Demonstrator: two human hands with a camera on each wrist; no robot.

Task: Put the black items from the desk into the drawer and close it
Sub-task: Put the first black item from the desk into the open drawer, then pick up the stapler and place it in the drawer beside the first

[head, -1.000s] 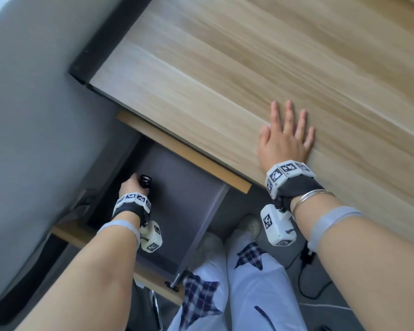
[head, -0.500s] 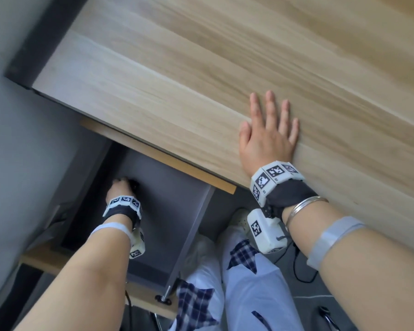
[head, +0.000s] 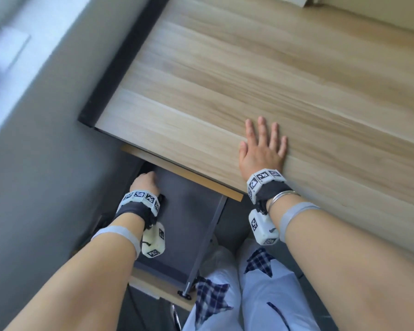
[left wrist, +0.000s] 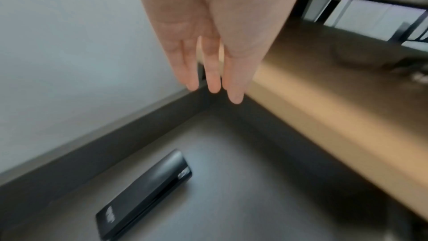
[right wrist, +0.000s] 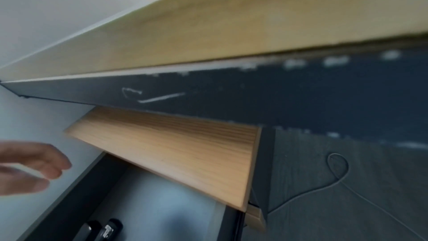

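The grey drawer [head: 189, 211] stands pulled out under the wooden desk [head: 225, 80]. A flat black item [left wrist: 143, 195] lies on the drawer floor near its left wall; it also shows as the black item [right wrist: 104, 229] at the bottom of the right wrist view. My left hand [head: 145, 181] hovers over the drawer's far left corner. Its fingers [left wrist: 213, 80] are straight and hold nothing, and the black item lies apart below them. My right hand [head: 263, 146] rests flat on the desk's front edge with its fingers spread.
A grey wall [head: 46, 139] runs close along the drawer's left side. A wooden panel [right wrist: 173, 153] hangs under the desk edge above the drawer's far end. My legs in white trousers [head: 261, 295] stand right of the drawer. A cable [right wrist: 336, 171] lies on the dark floor.
My left hand has let go of the black item, which now lies on the drawer floor, and has moved toward the far left corner. The right hand stays flat on the desk.
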